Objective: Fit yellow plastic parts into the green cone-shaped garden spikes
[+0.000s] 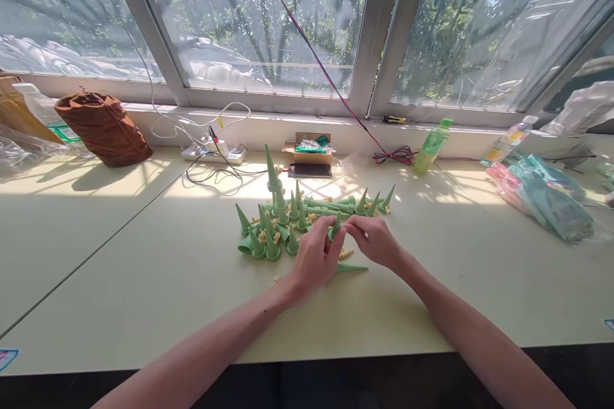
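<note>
Both my hands meet over a pale table [144, 281], just in front of a cluster of green plastic cones [283, 223]. My left hand [316, 259] is closed around one green cone [336, 227] whose tip points up. My right hand [377, 239] pinches its fingers together at the top of that same cone; whether it also holds a small part is hidden. Several cones stand upright, others lie flat, with small yellowish pieces [346, 254] scattered among them. One long green spike [352, 267] lies flat under my hands.
A phone [309, 170] and a small cardboard box [313, 148] sit by the window sill, beside a power strip [213, 153] with cables. A brown bag [103, 128] is far left. A green bottle [432, 146] and teal packaged items [547, 195] lie at right.
</note>
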The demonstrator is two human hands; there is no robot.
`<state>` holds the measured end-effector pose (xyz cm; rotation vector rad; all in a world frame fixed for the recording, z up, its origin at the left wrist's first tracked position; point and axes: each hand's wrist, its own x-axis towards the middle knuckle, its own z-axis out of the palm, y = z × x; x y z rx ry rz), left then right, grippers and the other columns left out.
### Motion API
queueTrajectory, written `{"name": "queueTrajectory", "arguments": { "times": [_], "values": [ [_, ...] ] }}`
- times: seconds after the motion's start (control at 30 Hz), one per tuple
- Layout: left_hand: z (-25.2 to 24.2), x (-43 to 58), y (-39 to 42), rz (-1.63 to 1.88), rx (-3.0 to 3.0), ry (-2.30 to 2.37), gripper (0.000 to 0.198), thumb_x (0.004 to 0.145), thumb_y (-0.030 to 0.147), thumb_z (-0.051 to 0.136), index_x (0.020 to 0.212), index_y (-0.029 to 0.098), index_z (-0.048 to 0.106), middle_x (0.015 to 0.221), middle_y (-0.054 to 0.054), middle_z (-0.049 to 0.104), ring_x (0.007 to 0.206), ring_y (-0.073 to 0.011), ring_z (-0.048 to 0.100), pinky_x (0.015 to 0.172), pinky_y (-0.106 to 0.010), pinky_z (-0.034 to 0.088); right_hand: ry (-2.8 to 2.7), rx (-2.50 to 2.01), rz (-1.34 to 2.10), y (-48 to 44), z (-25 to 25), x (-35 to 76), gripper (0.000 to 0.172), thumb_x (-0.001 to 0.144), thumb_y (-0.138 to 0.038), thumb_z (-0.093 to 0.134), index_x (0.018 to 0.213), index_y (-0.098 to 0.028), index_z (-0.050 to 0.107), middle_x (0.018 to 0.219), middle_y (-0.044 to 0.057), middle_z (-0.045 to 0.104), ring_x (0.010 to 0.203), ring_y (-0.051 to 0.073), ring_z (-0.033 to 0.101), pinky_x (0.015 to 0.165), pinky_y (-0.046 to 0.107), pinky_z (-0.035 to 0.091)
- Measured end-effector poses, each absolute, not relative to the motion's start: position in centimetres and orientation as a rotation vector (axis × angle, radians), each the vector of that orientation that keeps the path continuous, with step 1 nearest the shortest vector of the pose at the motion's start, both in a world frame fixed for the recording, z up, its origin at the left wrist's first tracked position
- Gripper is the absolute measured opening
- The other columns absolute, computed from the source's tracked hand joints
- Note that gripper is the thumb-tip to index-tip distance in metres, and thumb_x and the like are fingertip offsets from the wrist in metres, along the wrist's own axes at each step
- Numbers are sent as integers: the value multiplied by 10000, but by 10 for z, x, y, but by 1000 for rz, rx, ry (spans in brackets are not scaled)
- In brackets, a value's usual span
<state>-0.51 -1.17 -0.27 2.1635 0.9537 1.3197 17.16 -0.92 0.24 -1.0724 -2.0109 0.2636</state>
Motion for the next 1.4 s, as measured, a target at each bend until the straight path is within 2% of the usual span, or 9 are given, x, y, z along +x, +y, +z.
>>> {"name": "queueTrajectory", "arguments": {
  "times": [0.23,0.5,0.67,0.8,0.97,1.27,1.4],
  "values": [
    [-4,-4,-11,1336,2171,971,123,964,288,483,983,171,515,653,54,450,465,-53,388,470,-206,286,-2014,-1079,250,-9,2,172,359,1002,-346,431,686,-187,495,561,-40,421,522,99,317,506,224,295],
    [-1,-5,-12,1346,2142,1016,133,976,286,450,991,181,531,622,60,440,469,-65,379,485,-211,302,-1999,-1096,258,-10,4,171,362,1010,-358,409,732,-181,558,603,-13,501,546,109,398,538,234,327],
    [0,-5,-12,1380,2150,1014,126,974,284,457,990,182,531,637,56,458,481,-67,406,499,-209,322,-1982,-1103,256,-10,3,170,391,1019,-367,373,717,-183,540,582,-20,469,533,109,383,533,238,319],
    [1,-5,-12,1370,2182,965,116,973,270,461,997,177,526,731,28,517,508,-64,435,510,-205,345,-1982,-1092,260,-9,1,170,397,1020,-357,366,678,-189,479,577,-26,433,526,105,356,522,240,292],
    [2,-5,-13,1359,2254,863,126,962,236,478,1063,181,529,946,-30,577,553,-54,481,534,-201,409,-1964,-1092,258,-8,0,170,420,1022,-356,359,633,-200,389,550,-47,350,500,97,302,500,240,272],
    [1,-4,-13,1385,2212,817,224,949,214,485,1168,203,524,1120,-86,540,643,-65,552,538,-195,476,-1887,-1149,197,-8,0,169,417,1019,-362,377,643,-196,443,552,-20,479,478,99,398,512,242,316],
    [1,-3,-14,1465,2117,844,186,962,251,472,1137,193,497,1082,-84,530,708,-89,566,580,-217,519,-1767,-1155,191,-10,4,168,414,1018,-377,375,650,-203,454,534,-19,486,479,107,431,512,240,343]
  ]
}}
